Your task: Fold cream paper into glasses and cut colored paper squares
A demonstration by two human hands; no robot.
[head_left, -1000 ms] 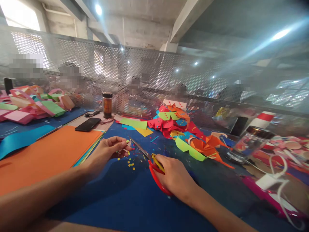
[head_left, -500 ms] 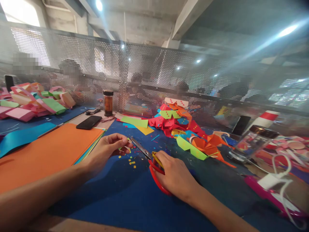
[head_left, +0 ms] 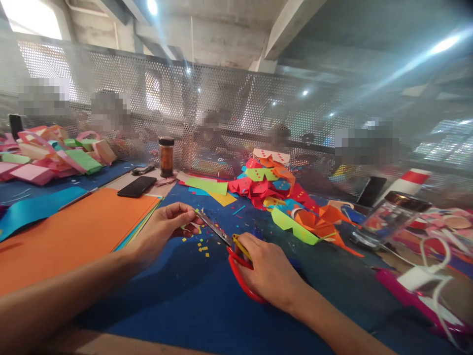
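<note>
My right hand (head_left: 271,271) is wrapped around the handles of a pair of scissors (head_left: 214,228) with red and yellow grips. Their blades look closed, tips beside the fingertips of my left hand (head_left: 168,227). That hand pinches a small yellow-green paper strip (head_left: 184,227), mostly covered by the fingers. Tiny yellow paper squares (head_left: 201,246) lie scattered on the blue table surface (head_left: 177,301) below the blades.
Orange sheets (head_left: 74,236) lie to the left, with a black phone (head_left: 136,187) and a dark jar (head_left: 166,158) behind. Coloured paper cutouts (head_left: 295,225) are heaped at centre right. A clear jar (head_left: 388,222) and white cable (head_left: 436,291) stand farther right; a perforated screen (head_left: 229,98) closes the back.
The scissor blades have closed, their tips now at the left fingertips. Both hands stay in nearly the same place.
</note>
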